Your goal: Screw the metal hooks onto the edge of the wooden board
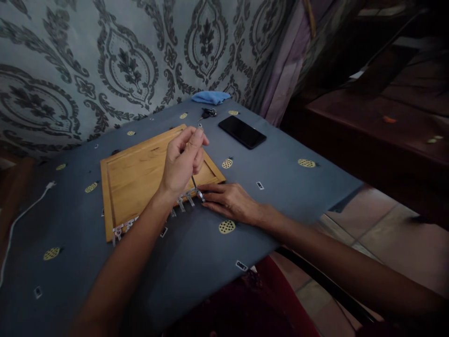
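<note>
Item: wooden panel point(140, 173), flat on the table point(287, 192), metal hooks point(181, 204) along its near edge. Item: left hand point(185, 161), curled around a thin tool point(194, 181), shaft slanting down to the rightmost hook point(200, 194). Item: right hand point(229, 201), nearer, just right of that hook, fingers extended; whether pinching, I cannot tell.

Left fingers point(199, 159) curl in a raised fist while the right fingers point(214, 197) stretch low and nearly straight.
</note>
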Available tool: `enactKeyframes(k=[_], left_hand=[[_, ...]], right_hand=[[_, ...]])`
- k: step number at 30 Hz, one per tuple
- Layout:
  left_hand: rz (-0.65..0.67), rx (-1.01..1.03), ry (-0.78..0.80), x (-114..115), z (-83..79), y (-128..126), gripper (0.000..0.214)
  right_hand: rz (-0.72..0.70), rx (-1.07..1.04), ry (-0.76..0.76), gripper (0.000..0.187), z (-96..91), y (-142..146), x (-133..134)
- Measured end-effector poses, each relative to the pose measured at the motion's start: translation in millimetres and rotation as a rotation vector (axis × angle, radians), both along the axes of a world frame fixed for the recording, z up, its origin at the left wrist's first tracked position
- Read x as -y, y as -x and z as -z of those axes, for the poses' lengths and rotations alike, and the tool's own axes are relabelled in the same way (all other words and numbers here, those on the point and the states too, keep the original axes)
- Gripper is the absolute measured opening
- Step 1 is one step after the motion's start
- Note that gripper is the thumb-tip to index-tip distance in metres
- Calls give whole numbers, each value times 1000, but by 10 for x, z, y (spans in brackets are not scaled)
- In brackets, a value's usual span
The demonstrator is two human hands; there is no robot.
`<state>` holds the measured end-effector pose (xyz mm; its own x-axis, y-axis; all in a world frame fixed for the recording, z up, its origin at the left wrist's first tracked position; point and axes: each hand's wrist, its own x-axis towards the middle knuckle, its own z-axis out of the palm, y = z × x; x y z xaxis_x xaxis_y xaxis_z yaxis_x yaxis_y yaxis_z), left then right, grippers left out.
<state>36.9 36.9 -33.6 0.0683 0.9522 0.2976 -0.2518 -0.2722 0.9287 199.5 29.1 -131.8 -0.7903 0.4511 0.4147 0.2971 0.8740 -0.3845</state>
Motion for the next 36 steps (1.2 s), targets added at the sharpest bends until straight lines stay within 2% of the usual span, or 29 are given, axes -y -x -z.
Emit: enactKeyframes(k=[9,19,28,36], left_hand=[[211,-27,44,-62,-43,98,40],[237,-45,52,-48,-47,98,42],[226,-58,10,-23,-14,66,38],[328,-86,-19,-12,-18,77,33]], right_hand=[[-7,8,20,28,-46,-6,15],[-26,2,26,26,-54,5,13],[70,-29,25,25,-28,38,49],[94,-93,64,27,-18,88,82]])
